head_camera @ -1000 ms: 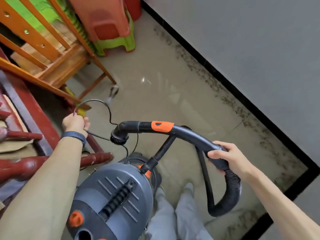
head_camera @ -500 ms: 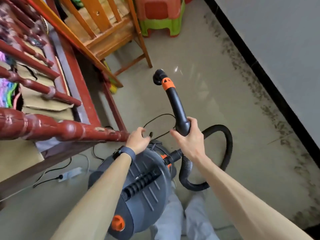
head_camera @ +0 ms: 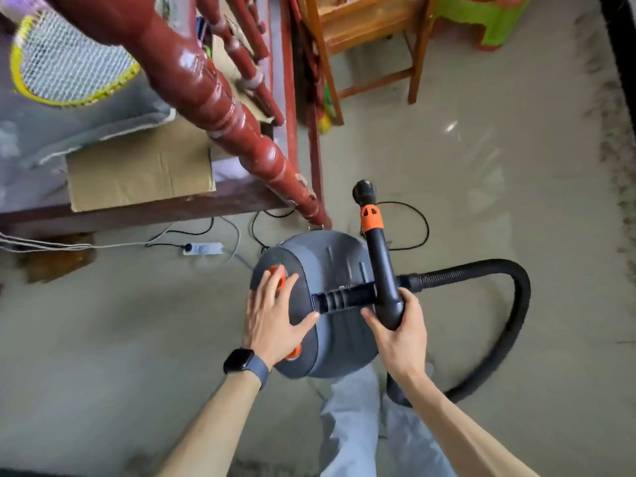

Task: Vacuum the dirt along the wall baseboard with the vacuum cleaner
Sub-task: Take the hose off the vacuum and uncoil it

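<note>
The left grip (head_camera: 272, 315) is laid flat, fingers spread, on the vacuum cleaner (head_camera: 330, 256) body. The hose handle (head_camera: 380, 266) is clasped by the right grip (head_camera: 401, 335).

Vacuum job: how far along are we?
Done: a black plug sits in the power strip, so setup looks finished. In hand: the left hand lies flat on the vacuum canister, fingertips at its orange button; the right hand grips the wand, nozzle away from the wall. Left: the dirt along the baseboard looks untouched, so all the vacuuming.
</note>
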